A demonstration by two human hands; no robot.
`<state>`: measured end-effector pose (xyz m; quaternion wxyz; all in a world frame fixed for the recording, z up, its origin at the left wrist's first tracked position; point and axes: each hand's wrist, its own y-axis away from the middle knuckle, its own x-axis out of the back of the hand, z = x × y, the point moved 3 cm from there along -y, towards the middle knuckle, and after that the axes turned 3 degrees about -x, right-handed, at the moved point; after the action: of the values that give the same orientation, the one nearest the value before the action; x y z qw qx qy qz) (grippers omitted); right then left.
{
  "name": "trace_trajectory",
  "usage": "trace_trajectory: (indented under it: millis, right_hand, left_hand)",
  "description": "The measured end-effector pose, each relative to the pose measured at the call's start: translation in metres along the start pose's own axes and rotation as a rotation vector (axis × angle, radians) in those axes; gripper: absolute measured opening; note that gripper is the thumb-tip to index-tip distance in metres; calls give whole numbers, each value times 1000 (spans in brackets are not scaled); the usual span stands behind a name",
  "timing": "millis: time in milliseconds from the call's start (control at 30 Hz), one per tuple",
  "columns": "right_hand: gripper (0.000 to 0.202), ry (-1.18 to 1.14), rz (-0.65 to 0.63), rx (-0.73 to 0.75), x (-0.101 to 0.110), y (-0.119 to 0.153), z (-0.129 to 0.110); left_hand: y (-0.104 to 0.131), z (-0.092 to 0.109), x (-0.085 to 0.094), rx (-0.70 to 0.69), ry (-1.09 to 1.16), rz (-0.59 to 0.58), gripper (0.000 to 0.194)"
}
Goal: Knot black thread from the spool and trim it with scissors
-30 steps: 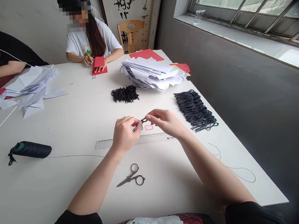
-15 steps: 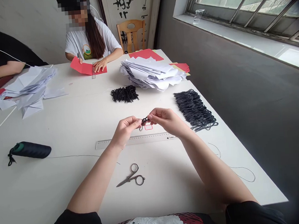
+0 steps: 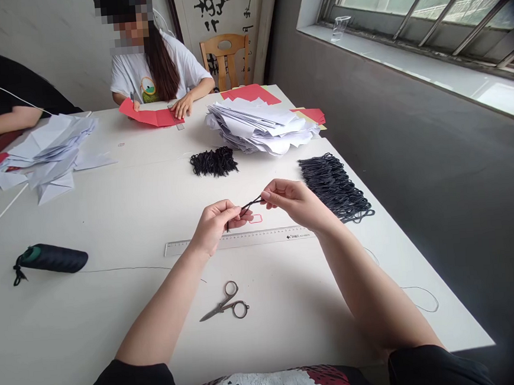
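Note:
My left hand (image 3: 217, 222) pinches one end of a thin black cord (image 3: 252, 203), and a short tail hangs below its fingers. The other end is pinched by my right hand (image 3: 288, 201), held slightly higher, so the cord stretches between them with its strands crossing. Under the hands lies a clear ruler (image 3: 238, 239), and a small red outline (image 3: 256, 218) shows just behind it. Closer to me rest metal scissors (image 3: 227, 302) with parted blades. Right of my right hand is a row of looped black cords (image 3: 334, 186); farther back sits a bundle of short black cords (image 3: 214, 162).
A black thread spool (image 3: 55, 258) lies at left, its thread trailing right. White paper stacks (image 3: 263, 124) stand at the back and left (image 3: 53, 146). Across the table, a person's hand (image 3: 182, 106) rests by a folded red sheet (image 3: 155, 116). Another person sits far left.
My right hand has moved right and slightly up, drawing the cord out longer between my hands. My left hand stays nearly in place. Across the table, the person's hand and ruler have shifted right.

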<state>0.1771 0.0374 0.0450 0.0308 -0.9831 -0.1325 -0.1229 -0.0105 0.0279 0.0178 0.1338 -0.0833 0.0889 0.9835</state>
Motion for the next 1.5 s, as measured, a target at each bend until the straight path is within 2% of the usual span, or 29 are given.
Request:
trace_trajectory:
  millis: [167, 267, 367, 433, 600, 767, 867, 967, 1133, 1200, 1367, 1500]
  right_hand:
    - [35, 72, -8, -8, 1, 1, -4]
    - [33, 69, -77, -22, 1, 3, -6]
    - [32, 60, -180, -23, 0, 5, -7]
    - [32, 63, -207, -32, 0, 5, -7]
    - [40, -34, -139, -84, -1, 1, -5]
    - [39, -110, -187, -104, -9, 2, 4]
    - [34, -162, -114, -78, -10, 4, 10]
    - [33, -231, -54, -123, -3, 8, 14]
    - [34, -294, 121, -226, 28, 20, 25]
    - [36, -305, 239, -233, 48, 25, 34]
    - [34, -212, 652, -141, 111, 32, 53]
    - [30, -196, 746, -156, 145, 30, 72]
  left_hand:
    - [1, 2, 0, -15, 20, -23, 27]
    - [2, 3, -1, 24, 80, -87, 16]
    - [3, 1, -4, 82, 0, -181, 33]
    - [4, -2, -7, 86, -88, -197, 38]
    - [3, -10, -11, 49, -119, -115, 30]
    - [2, -11, -12, -47, -80, -28, 27]
    - [2, -15, -15, 8, -91, -25, 29]
    - [2, -21, -17, 103, -120, -69, 31]
    - [-3, -38, -19, 188, -241, -231, 34]
    - [-7, -48, -17, 190, -303, -240, 37]
    - [-20, -63, -6, 40, -368, -19, 53]
    - [-26, -66, 0, 61, -301, 38, 61]
